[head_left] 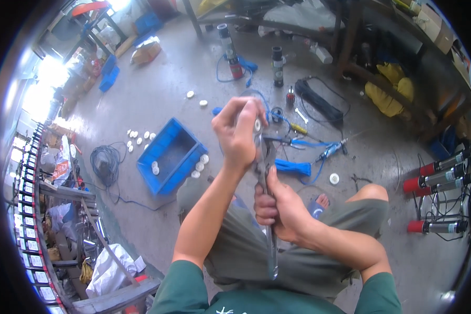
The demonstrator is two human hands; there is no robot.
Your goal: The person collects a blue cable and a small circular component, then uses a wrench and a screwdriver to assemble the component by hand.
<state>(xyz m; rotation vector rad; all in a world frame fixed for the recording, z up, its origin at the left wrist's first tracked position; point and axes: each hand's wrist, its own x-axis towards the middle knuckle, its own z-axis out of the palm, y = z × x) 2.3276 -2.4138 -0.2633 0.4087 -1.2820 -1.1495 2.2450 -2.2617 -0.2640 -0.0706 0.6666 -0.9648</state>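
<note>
Head view: wrench [271,248], centre, tail toward six o'clock, clasped in right hand [285,209]; left hand [239,133] curled at its twelve-o'clock end, hold unclear. Weak right grip could drop it.

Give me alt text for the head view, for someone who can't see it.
A person's right hand grips a long metal tool, with the blurred left hand at its upper end. On the grey floor, white discs lie in and beside a blue tray.
</note>
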